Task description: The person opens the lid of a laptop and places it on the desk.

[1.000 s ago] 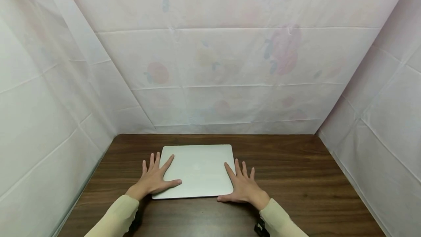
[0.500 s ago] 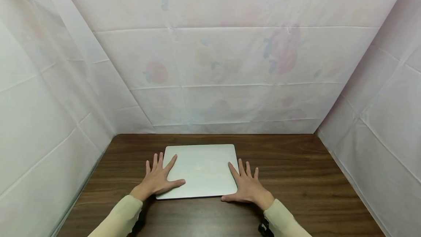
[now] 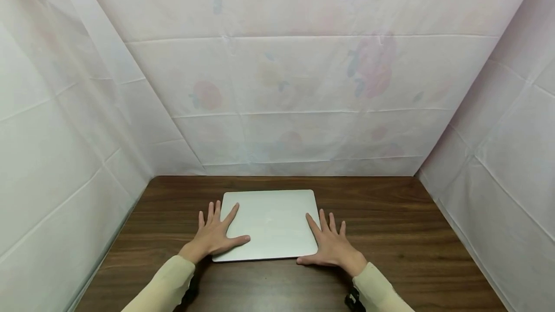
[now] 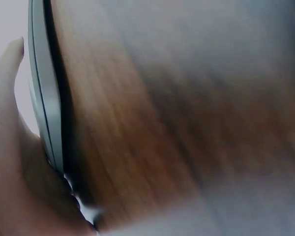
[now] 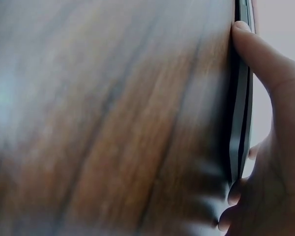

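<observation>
- Silver laptop [image 3: 273,227], closed and flat on the table, between the two hands, its front edge towards the person.
- Left hand [image 3: 212,239]: fingers spread and straight, gripping nothing; thumb and forefinger lie over the lid.
- Right hand [image 3: 333,248]: likewise splayed, thumb along the front edge, forefinger on the lid. Bracketing both sides probably keeps the laptop level and under control.
- Dark wood-grain table [image 3: 412,235] beneath.
- Beyond, a creased white sheet [image 3: 277,85] with faint fruit-like prints.
</observation>
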Demonstrator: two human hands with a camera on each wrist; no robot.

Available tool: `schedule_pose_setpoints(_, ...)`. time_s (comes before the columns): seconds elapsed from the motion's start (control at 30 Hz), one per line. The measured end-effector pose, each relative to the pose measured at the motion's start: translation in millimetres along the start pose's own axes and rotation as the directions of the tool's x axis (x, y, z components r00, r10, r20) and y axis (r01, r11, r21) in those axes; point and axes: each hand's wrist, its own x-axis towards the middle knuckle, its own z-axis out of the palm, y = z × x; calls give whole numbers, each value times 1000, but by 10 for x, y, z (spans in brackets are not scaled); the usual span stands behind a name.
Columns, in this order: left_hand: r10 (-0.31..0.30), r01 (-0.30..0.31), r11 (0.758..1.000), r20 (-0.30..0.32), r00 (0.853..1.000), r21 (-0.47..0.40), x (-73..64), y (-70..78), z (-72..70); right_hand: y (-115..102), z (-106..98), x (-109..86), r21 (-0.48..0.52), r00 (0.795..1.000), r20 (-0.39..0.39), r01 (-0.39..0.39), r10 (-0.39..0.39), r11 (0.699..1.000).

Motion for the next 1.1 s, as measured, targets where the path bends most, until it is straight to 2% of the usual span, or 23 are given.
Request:
schedule_pose_setpoints(0.33, 15, -15, 999, 14, 1000, -36, 44, 60, 60, 100, -35, -25, 23, 1000, 22, -19, 18, 1000)
schedule_pose_setpoints(0.6, -3, 3, 1000, 68, 998, -5, 72, 132, 14, 149, -63, -39, 46, 999, 36, -27, 26, 999)
schedule_pose_setpoints(1.1, 5, -4, 1000, 69, 998, -17, 97, 245, 43, 237, -120, -115, 39, 999, 28, -39, 38, 998)
